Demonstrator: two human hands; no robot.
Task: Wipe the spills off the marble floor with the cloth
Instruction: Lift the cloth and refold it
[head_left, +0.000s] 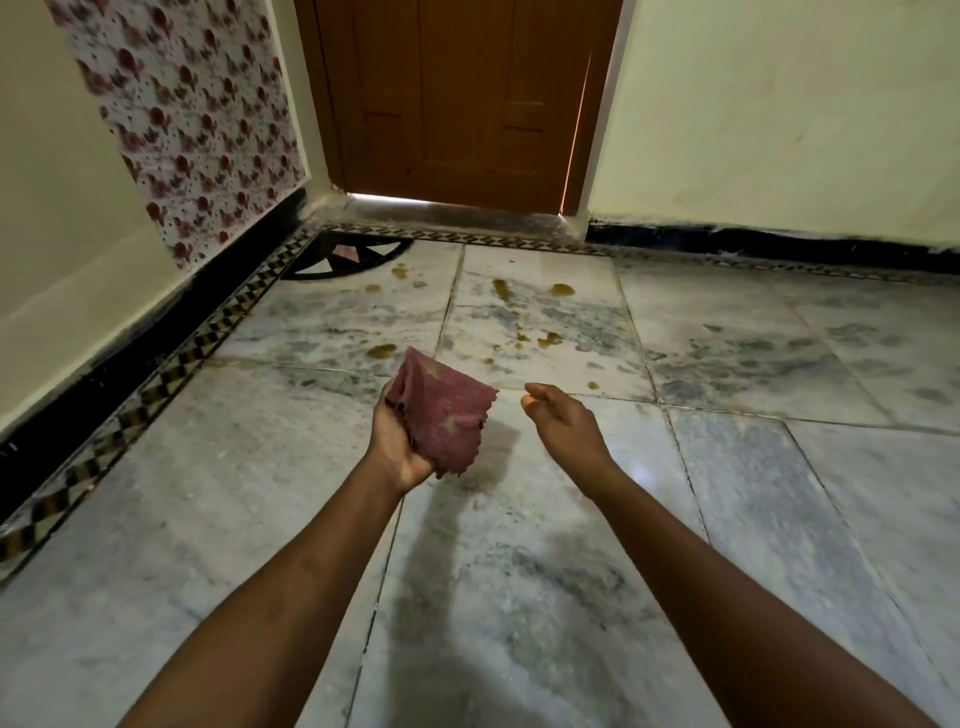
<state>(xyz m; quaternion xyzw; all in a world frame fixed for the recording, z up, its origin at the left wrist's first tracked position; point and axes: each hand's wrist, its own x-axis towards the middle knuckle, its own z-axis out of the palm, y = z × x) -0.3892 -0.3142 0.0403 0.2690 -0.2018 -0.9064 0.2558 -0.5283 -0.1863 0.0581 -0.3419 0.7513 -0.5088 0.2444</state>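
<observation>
My left hand grips a maroon cloth, held above the floor with its loose edge hanging to the right. My right hand hovers just right of the cloth, fingers relaxed and holding nothing. Several yellowish-brown spills lie on the marble floor ahead of both hands: one blob just beyond the cloth, one further right, and two nearer the door. Small drops are scattered between them.
A brown wooden door stands shut at the far end. A wall with floral paper and a black skirting runs along the left, with a patterned tile border beside it. A cream wall closes off the right.
</observation>
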